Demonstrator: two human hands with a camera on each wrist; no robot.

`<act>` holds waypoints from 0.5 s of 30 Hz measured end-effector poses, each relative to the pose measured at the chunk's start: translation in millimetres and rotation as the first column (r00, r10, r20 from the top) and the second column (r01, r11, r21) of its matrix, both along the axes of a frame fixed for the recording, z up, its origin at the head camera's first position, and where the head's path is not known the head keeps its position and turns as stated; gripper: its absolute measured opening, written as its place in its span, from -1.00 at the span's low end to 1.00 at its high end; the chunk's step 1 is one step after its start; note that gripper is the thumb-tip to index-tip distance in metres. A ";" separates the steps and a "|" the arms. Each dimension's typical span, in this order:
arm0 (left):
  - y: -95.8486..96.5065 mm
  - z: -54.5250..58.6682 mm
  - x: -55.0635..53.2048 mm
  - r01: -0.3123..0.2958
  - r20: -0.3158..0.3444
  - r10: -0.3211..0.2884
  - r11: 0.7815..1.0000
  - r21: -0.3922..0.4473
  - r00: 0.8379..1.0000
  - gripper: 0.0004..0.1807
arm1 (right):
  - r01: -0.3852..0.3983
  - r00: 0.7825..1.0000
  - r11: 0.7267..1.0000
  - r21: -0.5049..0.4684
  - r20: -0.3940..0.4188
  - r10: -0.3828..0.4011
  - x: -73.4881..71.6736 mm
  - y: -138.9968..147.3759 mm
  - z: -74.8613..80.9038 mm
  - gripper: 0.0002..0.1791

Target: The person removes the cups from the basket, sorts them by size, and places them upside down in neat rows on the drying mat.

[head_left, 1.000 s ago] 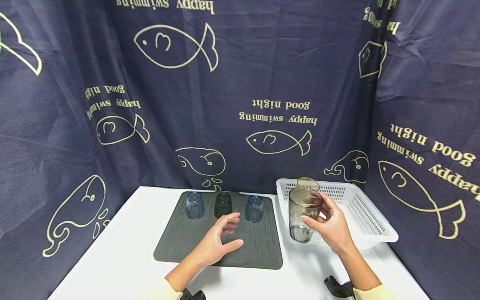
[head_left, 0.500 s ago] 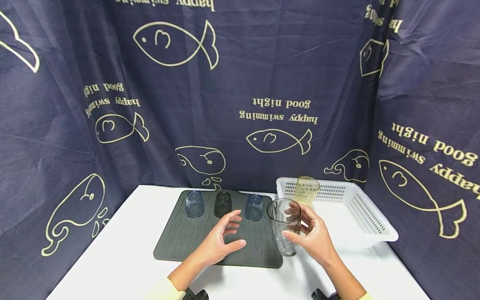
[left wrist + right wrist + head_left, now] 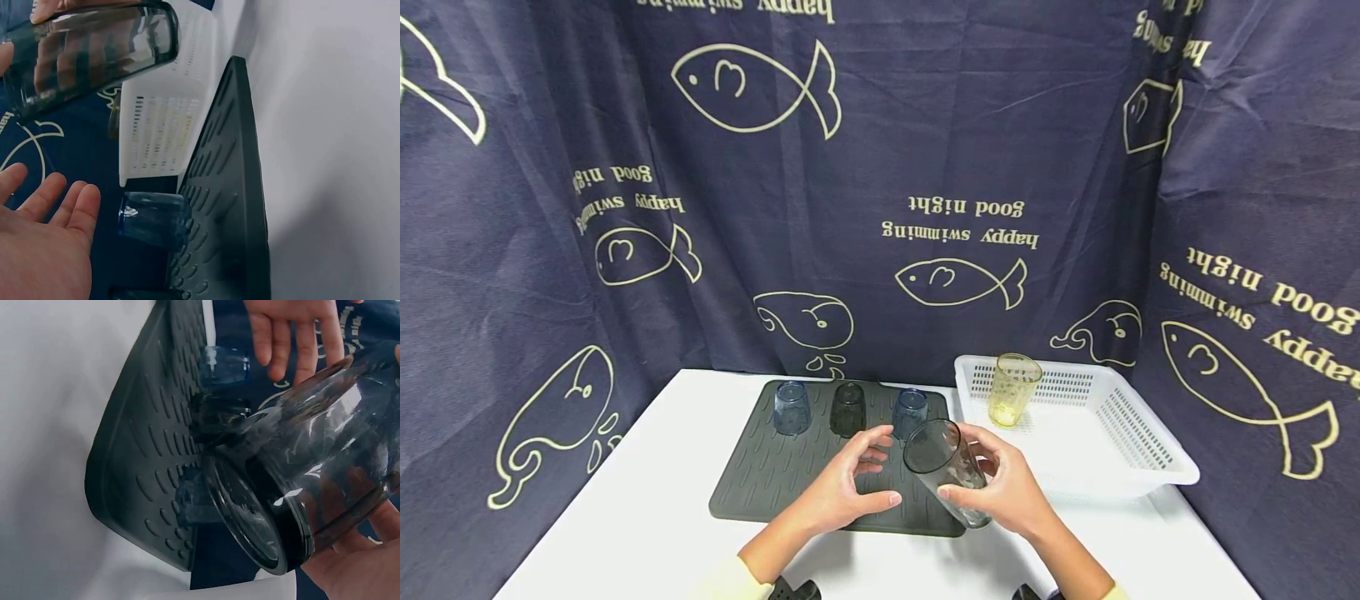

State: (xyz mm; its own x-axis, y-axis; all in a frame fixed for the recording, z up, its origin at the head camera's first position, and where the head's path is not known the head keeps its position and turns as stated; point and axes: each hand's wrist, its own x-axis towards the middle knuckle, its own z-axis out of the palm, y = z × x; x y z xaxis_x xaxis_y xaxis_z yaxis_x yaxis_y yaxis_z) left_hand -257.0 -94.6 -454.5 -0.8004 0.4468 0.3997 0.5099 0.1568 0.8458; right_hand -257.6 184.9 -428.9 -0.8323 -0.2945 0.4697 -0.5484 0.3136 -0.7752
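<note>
My right hand (image 3: pixel 1003 487) grips a tall smoky-grey drinking glass (image 3: pixel 946 473), tilted with its rim up and to the left, above the right front part of the grey drying mat (image 3: pixel 760 487). In the right wrist view the thick base of the glass (image 3: pixel 300 462) faces the camera. My left hand (image 3: pixel 842 492) hovers over the mat with its fingers relaxed and apart from the glass, holding nothing. Along the back of the mat stand a blue glass (image 3: pixel 791 412), a dark grey glass (image 3: pixel 847 412) and another blue glass (image 3: pixel 910 408).
At the right of the white table (image 3: pixel 647 500) sits a white perforated basket (image 3: pixel 1120 467) with a yellow glass (image 3: pixel 1015 392) inside. A dark blue curtain (image 3: pixel 880 158) with fish drawings surrounds the table at the back and sides.
My right hand has carried the grey glass left from over the basket to over the mat and tilted its rim leftward. The left hand has shifted only slightly to the right.
</note>
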 end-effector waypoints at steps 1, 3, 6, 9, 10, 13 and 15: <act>0.6 0.3 0.0 0.002 0.003 -0.002 1.000 0.000 1.000 -0.10 | -0.008 1.000 1.000 0.014 -0.012 0.008 -0.8 -0.3 -0.8 -0.18; 1.9 0.9 0.2 0.007 0.011 -0.007 1.000 0.003 1.000 -0.09 | -0.007 1.000 0.999 0.051 -0.028 0.008 -1.6 -1.0 -1.6 -0.18; 3.9 2.2 0.6 0.015 0.024 -0.015 1.000 0.000 1.000 -0.08 | 0.004 0.999 0.994 0.111 -0.032 0.000 -2.2 -2.2 -1.6 -0.19; 5.9 4.0 1.5 0.019 0.031 -0.018 1.000 -0.016 0.999 -0.07 | 0.000 1.000 0.988 0.154 -0.014 0.002 -2.4 -3.2 -1.0 -0.20; 6.5 4.5 1.7 0.020 0.031 -0.019 1.000 -0.022 0.999 -0.06 | -0.009 1.000 0.987 0.160 -0.003 0.009 -2.6 -3.5 -0.6 -0.20; 7.8 5.3 2.1 0.025 0.029 -0.024 0.999 -0.041 0.999 -0.04 | -0.035 0.999 0.985 0.167 0.018 0.033 -3.7 -4.8 0.4 -0.19; 8.8 5.7 2.4 0.034 0.026 -0.033 0.998 -0.047 0.999 -0.03 | -0.050 0.999 0.983 0.175 0.016 0.048 -4.0 -5.7 1.7 -0.18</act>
State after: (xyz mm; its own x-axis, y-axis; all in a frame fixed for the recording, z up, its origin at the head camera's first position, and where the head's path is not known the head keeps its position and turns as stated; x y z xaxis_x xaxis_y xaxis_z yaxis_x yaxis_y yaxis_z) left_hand -254.6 -85.8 -448.8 -0.7942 0.4918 0.3570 0.4939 0.1802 0.8506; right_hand -261.6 179.2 -427.2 -0.8202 -0.4117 0.3973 -0.5574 0.4180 -0.7174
